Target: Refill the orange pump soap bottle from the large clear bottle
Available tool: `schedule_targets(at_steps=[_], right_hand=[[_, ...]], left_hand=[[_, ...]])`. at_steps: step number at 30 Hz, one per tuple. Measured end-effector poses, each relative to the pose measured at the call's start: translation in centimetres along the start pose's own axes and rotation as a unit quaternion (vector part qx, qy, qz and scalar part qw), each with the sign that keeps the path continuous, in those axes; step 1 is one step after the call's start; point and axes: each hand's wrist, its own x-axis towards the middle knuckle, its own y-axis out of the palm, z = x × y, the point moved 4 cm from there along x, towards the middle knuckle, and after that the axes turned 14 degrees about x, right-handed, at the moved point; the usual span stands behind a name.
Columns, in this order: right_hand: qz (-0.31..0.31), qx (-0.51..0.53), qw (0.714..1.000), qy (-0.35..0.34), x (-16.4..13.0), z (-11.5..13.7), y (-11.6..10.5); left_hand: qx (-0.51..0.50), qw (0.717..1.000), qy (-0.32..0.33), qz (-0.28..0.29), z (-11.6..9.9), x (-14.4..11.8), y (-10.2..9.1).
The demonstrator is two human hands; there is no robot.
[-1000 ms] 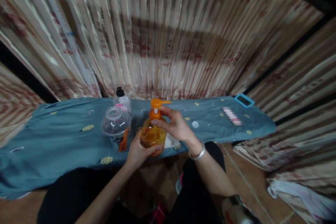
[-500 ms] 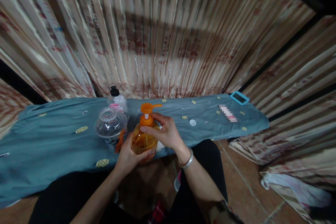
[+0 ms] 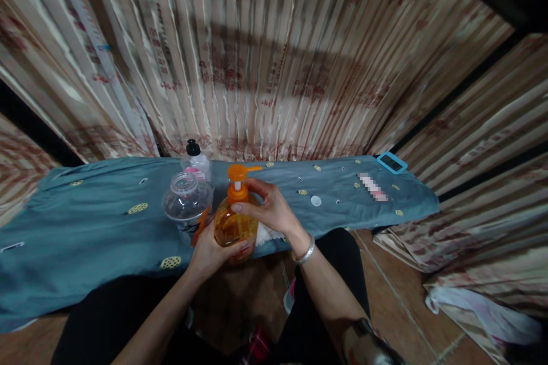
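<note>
A pump bottle (image 3: 234,225) of amber liquid with an orange pump head (image 3: 238,172) stands upright between my hands at the near edge of the cloth. My left hand (image 3: 213,252) is wrapped round its lower body, thumb across the front. With thumb and fingers, my right hand (image 3: 269,205) grips the orange collar below the pump head. Just left of it is a clear plastic jar (image 3: 186,205) with a wide mouth and an orange label, partly hidden by my left hand. Behind that jar stands a clear bottle (image 3: 199,166) with a black cap.
A patterned blue-green cloth (image 3: 107,239) covers the narrow table. On its right lie a white round disc (image 3: 315,201), a blurred-out strip (image 3: 373,187) and a blue-framed device (image 3: 391,163). Something white (image 3: 266,234) lies behind my right hand. Pleated curtains (image 3: 257,68) hang behind.
The view has shifted slightly, so the jar and the capped bottle appear a little further right. Both hands keep their hold on the pump bottle, and its spout still points right.
</note>
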Motion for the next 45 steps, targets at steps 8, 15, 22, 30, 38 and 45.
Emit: schedule_targets(at_steps=[8, 15, 22, 30, 38, 45], right_hand=[[-0.027, -0.003, 1.0, -0.015, -0.7, 0.1, 0.1], [-0.052, -0.043, 0.998, -0.021, -0.9, 0.5, -0.1], [0.018, -0.049, 0.998, -0.027, -1.5, 1.0, 0.2], [-0.072, -0.069, 0.995, -0.027, -1.2, 1.0, 0.1], [0.012, -0.068, 0.997, -0.019, -1.2, 1.7, 0.4], [-0.045, -0.068, 0.996, -0.032, -1.3, 1.6, 0.3]], left_hand=[[0.026, 1.0, 0.014, -0.002, 0.8, 0.1, 0.2], [0.051, 0.999, 0.005, 0.009, 0.5, -0.1, 0.0], [0.04, 0.999, 0.008, 0.022, 0.4, -0.1, 0.2], [0.054, 0.998, 0.015, 0.0, 0.8, 0.0, 0.0], [0.05, 0.999, 0.017, -0.002, 1.2, 0.1, 0.2], [0.059, 0.998, 0.027, -0.005, 0.6, -0.1, 0.1]])
